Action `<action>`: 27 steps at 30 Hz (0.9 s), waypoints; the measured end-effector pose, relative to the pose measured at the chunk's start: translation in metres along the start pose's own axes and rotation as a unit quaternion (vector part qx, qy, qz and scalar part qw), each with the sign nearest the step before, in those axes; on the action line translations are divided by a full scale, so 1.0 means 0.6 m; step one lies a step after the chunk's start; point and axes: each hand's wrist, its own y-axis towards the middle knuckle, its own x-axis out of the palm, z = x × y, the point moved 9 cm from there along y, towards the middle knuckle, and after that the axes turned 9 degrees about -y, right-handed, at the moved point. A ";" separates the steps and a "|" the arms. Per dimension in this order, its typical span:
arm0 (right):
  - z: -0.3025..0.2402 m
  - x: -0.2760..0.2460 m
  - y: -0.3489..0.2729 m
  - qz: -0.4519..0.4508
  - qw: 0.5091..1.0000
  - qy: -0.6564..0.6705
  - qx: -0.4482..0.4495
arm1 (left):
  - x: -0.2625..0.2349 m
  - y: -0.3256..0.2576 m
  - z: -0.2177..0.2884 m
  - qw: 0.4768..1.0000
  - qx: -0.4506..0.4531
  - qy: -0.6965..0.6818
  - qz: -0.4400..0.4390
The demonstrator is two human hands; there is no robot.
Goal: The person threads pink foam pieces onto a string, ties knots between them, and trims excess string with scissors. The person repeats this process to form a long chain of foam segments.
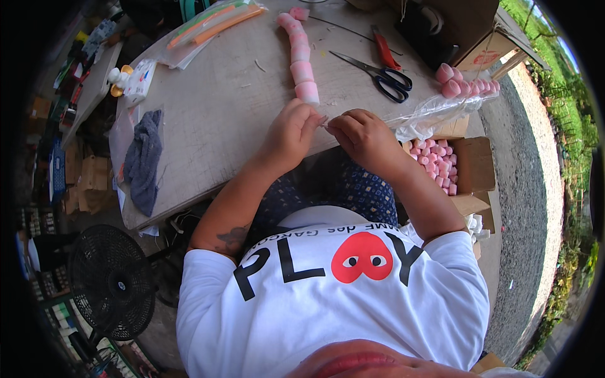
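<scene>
My left hand [291,133] and my right hand [364,133] are close together over the table's near edge. Both pinch with thumb and fingers, their tips nearly meeting. Something thin and pale shows between them, too small to make out. Just beyond my left hand, a row of pink and white cylindrical pieces [300,68] runs away across the tabletop, end to end, with a slight bend at the far end. Scissors with dark handles [381,77] lie open-bladed to the right, beside a red-handled tool [384,50].
A cardboard box [474,165] of loose pink pieces stands right of my lap. More pink pieces [469,87] sit on clear plastic at the table's right edge. A grey cloth [144,160] hangs over the left edge; a black fan [113,281] stands lower left. Bagged strips [214,26] lie far left.
</scene>
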 end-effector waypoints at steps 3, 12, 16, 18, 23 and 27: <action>0.001 0.003 -0.008 -0.017 0.999 -0.036 -0.007 | -0.003 -0.003 -0.001 0.999 0.022 0.030 -0.005; 0.039 -0.031 -0.015 0.019 0.965 0.201 0.166 | -0.051 0.029 0.001 0.999 0.032 -0.003 -0.029; 0.040 -0.030 -0.029 0.031 0.934 0.312 0.170 | -0.021 0.028 -0.019 0.929 0.042 0.358 -0.077; 0.033 -0.031 -0.030 0.029 0.924 0.350 0.153 | 0.003 0.027 -0.031 0.915 0.062 0.381 -0.113; 0.038 -0.018 -0.053 0.000 0.787 0.583 0.202 | -0.024 0.039 -0.012 0.963 0.049 0.259 -0.051; 0.034 -0.015 -0.051 0.008 0.721 0.667 0.186 | -0.037 0.028 0.007 0.985 0.065 0.158 -0.033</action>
